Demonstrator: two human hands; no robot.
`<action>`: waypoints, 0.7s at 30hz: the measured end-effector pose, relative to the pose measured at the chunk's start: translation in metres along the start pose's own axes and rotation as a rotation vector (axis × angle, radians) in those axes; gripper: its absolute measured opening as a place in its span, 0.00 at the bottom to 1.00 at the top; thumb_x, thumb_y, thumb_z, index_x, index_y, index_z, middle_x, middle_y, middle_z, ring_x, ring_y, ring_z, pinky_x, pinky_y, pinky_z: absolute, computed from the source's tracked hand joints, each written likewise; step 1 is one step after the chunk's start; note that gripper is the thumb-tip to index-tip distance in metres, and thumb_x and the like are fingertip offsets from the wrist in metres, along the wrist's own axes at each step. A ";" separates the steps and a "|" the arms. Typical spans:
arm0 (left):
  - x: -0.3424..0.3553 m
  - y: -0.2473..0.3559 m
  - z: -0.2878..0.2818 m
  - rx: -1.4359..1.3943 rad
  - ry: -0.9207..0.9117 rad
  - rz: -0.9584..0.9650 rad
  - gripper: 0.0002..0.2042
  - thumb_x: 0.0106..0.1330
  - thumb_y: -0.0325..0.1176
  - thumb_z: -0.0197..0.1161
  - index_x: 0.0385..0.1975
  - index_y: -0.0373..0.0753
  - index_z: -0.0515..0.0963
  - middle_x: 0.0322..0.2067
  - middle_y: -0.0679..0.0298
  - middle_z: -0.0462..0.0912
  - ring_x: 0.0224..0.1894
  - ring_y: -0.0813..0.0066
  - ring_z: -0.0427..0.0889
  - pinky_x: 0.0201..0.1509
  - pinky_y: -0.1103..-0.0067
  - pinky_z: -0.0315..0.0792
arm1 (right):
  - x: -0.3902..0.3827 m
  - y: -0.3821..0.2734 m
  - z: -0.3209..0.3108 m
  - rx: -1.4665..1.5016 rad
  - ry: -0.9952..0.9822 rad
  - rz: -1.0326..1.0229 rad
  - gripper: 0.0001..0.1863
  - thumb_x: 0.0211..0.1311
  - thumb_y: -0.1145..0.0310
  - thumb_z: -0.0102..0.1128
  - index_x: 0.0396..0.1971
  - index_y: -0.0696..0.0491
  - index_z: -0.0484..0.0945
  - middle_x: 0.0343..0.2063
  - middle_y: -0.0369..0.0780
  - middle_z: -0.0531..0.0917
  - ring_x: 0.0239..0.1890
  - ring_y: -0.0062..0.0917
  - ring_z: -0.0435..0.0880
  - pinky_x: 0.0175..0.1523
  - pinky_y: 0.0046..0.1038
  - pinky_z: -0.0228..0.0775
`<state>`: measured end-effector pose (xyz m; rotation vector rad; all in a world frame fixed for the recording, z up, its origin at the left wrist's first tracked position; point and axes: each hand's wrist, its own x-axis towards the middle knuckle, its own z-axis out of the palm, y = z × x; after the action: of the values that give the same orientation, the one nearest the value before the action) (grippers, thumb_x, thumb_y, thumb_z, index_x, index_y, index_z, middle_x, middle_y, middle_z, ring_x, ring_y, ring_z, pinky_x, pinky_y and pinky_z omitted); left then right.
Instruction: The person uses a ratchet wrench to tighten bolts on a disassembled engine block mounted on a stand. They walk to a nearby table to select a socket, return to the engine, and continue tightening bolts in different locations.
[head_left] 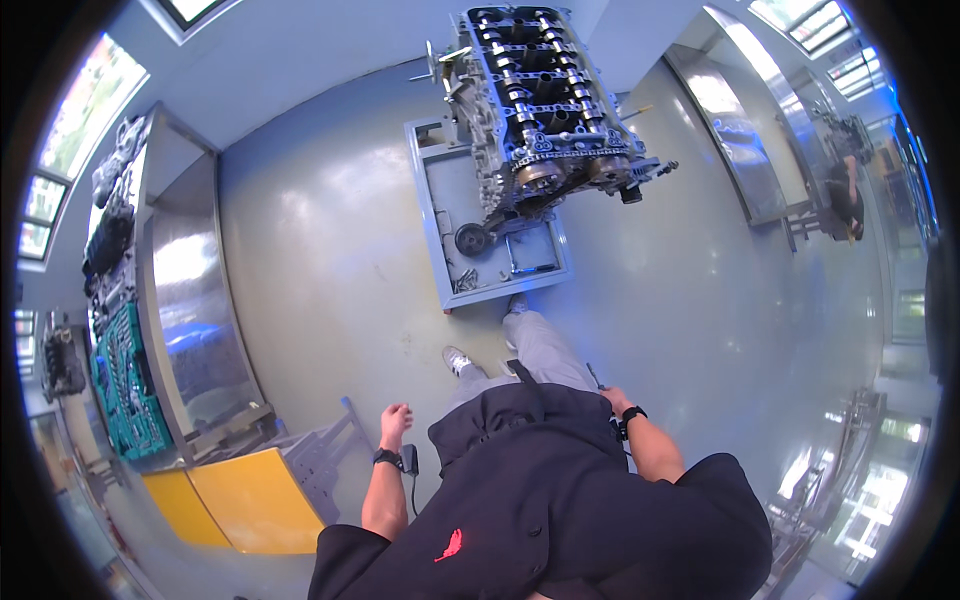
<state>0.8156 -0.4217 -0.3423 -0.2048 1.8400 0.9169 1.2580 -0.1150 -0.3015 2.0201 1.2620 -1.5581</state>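
Note:
My left hand [396,420] hangs at my left side with its fingers curled in, and nothing shows in it. At my right hip, my right hand [619,400] is closed on a slim dark tool [596,377]; only its thin end shows, so its kind is unclear. Ahead of me an engine [545,110] is mounted on a grey stand, its camshafts and timing chain exposed. Both hands are well apart from it. In the stand's tray [447,262] lie a round black pulley [472,239], several bolts [466,280] and a long metal tool [530,269].
At the left, a metal workbench [190,300] carries engine parts and a green tool case [128,385]. A yellow-topped piece of furniture [255,500] stands behind my left arm. Another metal bench [740,140] is at the far right, with a person [846,200] near it.

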 end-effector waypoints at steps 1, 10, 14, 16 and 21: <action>-0.008 0.025 0.011 0.020 -0.051 0.092 0.11 0.62 0.36 0.54 0.37 0.35 0.73 0.30 0.64 0.78 0.28 0.78 0.76 0.31 0.82 0.71 | 0.022 0.011 -0.003 -0.029 -0.018 -0.073 0.18 0.56 0.57 0.54 0.29 0.61 0.76 0.20 0.38 0.77 0.21 0.26 0.76 0.27 0.29 0.67; -0.136 0.358 0.143 0.330 -0.454 0.918 0.11 0.65 0.33 0.51 0.41 0.31 0.72 0.32 0.62 0.79 0.34 0.77 0.76 0.41 0.79 0.70 | 0.103 -0.070 -0.025 -0.386 -0.060 -0.371 0.16 0.56 0.61 0.52 0.32 0.60 0.76 0.25 0.41 0.80 0.22 0.30 0.77 0.30 0.33 0.69; -0.189 0.470 0.209 0.698 -0.358 1.277 0.08 0.63 0.29 0.51 0.38 0.35 0.74 0.32 0.61 0.78 0.35 0.71 0.77 0.42 0.78 0.70 | 0.080 -0.116 -0.068 0.092 -0.144 -0.212 0.12 0.57 0.60 0.52 0.25 0.53 0.68 0.13 0.33 0.66 0.13 0.20 0.67 0.18 0.25 0.60; -0.180 0.512 0.246 0.839 -0.313 1.407 0.07 0.62 0.29 0.51 0.37 0.35 0.74 0.33 0.60 0.78 0.36 0.67 0.77 0.43 0.77 0.70 | 0.081 -0.127 -0.083 0.291 -0.090 -0.181 0.12 0.56 0.60 0.53 0.24 0.54 0.67 0.13 0.34 0.67 0.12 0.19 0.66 0.18 0.24 0.59; -0.154 0.560 0.303 1.287 -0.168 1.668 0.09 0.60 0.29 0.53 0.39 0.36 0.73 0.36 0.58 0.77 0.40 0.59 0.75 0.45 0.70 0.69 | 0.105 -0.121 -0.122 0.374 -0.171 -0.153 0.12 0.55 0.58 0.54 0.24 0.52 0.69 0.13 0.31 0.67 0.13 0.16 0.64 0.18 0.22 0.55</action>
<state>0.8125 0.1305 0.0107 2.3273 1.7901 0.4166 1.2446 0.0855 -0.3176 1.9773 1.1504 -2.1256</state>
